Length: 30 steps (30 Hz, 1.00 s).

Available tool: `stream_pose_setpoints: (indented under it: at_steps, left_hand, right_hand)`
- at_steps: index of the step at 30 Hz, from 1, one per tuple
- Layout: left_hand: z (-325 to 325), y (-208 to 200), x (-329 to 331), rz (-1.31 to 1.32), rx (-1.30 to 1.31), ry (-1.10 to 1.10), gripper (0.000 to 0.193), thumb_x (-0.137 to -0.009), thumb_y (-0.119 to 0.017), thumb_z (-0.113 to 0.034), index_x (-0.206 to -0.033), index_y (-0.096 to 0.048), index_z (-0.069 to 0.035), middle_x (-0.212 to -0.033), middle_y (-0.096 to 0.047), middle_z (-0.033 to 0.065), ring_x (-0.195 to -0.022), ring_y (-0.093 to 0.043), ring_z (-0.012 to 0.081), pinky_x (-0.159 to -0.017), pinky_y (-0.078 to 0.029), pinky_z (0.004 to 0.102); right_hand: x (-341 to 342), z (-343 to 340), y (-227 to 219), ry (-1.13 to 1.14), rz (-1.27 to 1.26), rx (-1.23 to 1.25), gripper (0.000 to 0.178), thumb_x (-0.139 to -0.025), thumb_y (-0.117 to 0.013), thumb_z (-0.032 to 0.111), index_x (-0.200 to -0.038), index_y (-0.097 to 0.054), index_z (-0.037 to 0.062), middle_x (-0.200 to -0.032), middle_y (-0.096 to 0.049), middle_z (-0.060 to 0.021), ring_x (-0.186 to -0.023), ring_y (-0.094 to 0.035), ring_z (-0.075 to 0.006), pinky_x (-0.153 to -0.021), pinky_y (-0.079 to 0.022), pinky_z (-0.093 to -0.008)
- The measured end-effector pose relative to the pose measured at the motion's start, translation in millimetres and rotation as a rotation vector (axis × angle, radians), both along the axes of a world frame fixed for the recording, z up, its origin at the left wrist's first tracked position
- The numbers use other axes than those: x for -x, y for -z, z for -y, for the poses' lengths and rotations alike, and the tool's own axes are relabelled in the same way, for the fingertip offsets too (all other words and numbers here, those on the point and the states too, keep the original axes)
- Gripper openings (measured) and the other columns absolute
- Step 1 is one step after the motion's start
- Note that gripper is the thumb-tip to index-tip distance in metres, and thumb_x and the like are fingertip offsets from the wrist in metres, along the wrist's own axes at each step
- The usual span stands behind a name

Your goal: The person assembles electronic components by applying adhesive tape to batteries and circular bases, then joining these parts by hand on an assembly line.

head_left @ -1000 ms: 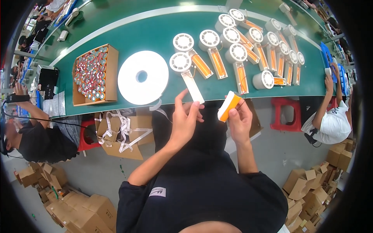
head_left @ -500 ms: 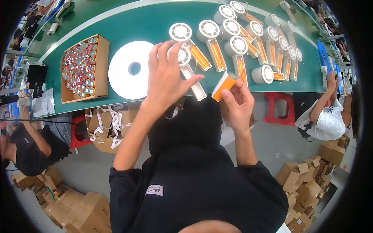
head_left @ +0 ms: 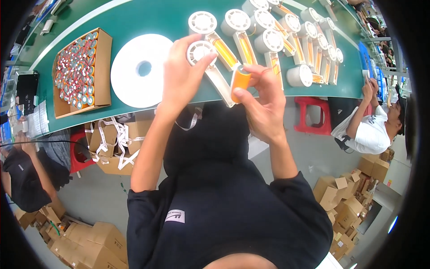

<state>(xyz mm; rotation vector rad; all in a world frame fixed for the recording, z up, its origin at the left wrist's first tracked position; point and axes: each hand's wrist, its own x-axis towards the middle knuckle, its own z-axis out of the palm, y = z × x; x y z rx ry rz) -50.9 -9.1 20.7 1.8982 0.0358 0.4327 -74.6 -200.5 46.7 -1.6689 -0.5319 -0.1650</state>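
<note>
- Left hand [head_left: 181,76] closes its grip on a white round-headed fan part [head_left: 202,54]; right hand [head_left: 260,101] grips an orange cylinder [head_left: 240,80], frame centre.
- Both hover at the green tabletop [head_left: 134,22] front edge; bare floor lies below.

Wearer's clothing: black short-sleeved T-shirt [head_left: 224,215], plain fabric with soft creases across the chest. Sleeves end just above the elbows, the hems loose around the upper arms. Small white printed logo patch [head_left: 174,216] sits on the chest of the T-shirt, toward the left sleeve. Below the T-shirt's hem, dark black trousers [head_left: 210,134]. Both forearms bare from the sleeve hems down. Left hand [head_left: 181,78] and right hand [head_left: 264,105] ungloved; no watch, rings or wristbands visible.
</note>
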Motion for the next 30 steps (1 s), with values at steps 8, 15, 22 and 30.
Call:
stream_pose_setpoints:
  at_steps: [8,15,22,30]
  left_hand:
    - [-2,1,-3,-0.001,-0.09,-0.021,0.043,-0.081,-0.079,-0.021,-0.115,-0.067,0.001,-0.097,-0.072,0.0134,-0.087,-0.067,0.0142,-0.077,-0.054,0.0282]
    - [-2,3,-1,-0.002,-0.072,-0.035,0.045,-0.079,-0.08,-0.022,-0.116,-0.068,0.0,-0.097,-0.072,0.0134,-0.085,-0.067,0.0149,-0.076,-0.054,0.0285]
    - [-1,0,-1,0.032,-0.082,-0.034,0.045,-0.078,-0.081,-0.024,-0.114,-0.068,0.001,-0.102,-0.071,0.0152,-0.09,-0.067,0.0177,-0.081,-0.053,0.0308]
    - [-4,1,-2,0.029,-0.095,-0.024,0.046,-0.078,-0.081,-0.025,-0.114,-0.069,0.0,-0.103,-0.071,0.0161,-0.091,-0.067,0.019,-0.082,-0.052,0.0314]
  right_hand:
    - [0,0,-9,-0.019,0.159,0.347,0.034,-0.079,-0.077,0.0,-0.108,-0.061,-0.0008,-0.1,-0.066,-0.0093,-0.079,-0.061,-0.0174,-0.072,-0.051,-0.0298]
    - [2,1,0,0.018,0.15,0.399,0.035,-0.077,-0.078,0.0,-0.109,-0.062,-0.0003,-0.099,-0.067,-0.0093,-0.077,-0.061,-0.0188,-0.072,-0.05,-0.0302]
    - [-4,-5,-3,-0.013,0.108,0.548,0.039,-0.078,-0.078,0.007,-0.114,-0.064,0.005,-0.089,-0.061,-0.0091,-0.079,-0.059,-0.0224,-0.075,-0.045,-0.0337]
    - [-17,-8,-2,-0.076,0.098,0.671,0.037,-0.082,-0.075,0.013,-0.116,-0.063,0.0071,-0.094,-0.055,-0.0133,-0.084,-0.058,-0.0287,-0.077,-0.047,-0.039]
